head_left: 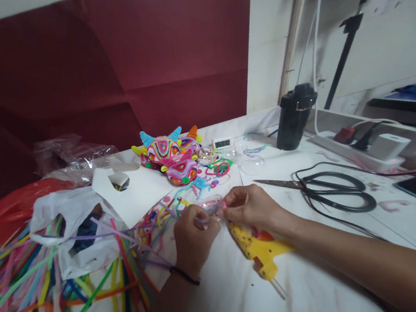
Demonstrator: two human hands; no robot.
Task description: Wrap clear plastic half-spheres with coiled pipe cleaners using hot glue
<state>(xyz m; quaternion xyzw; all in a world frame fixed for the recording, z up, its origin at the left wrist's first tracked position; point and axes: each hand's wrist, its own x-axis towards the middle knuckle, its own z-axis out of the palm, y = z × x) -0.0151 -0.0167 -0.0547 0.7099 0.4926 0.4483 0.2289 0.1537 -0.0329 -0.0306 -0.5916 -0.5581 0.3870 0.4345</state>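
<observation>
Loads of other stuff on this white table (326, 284): big black scissors (329, 191) lying open on the right, a yellow glue gun (258, 252) near the front, and a black cup-shaped container (295, 115) standing at the back by a white power strip (362, 151). There's a cluster of colourful horned pipe-cleaner figures (171, 156) in the middle with a tiny digital timer (222, 143) just beside them. Off left is a white plastic bag (74, 226) and red plastic (6, 210), all in front of a dark red backdrop (102, 62).

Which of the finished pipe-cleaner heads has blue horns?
The rear-left head, the one farthest from the hands. It carries two light blue horns, while the head beside it has an orange horn, and the front head shows only small yellow and green tips.
</observation>
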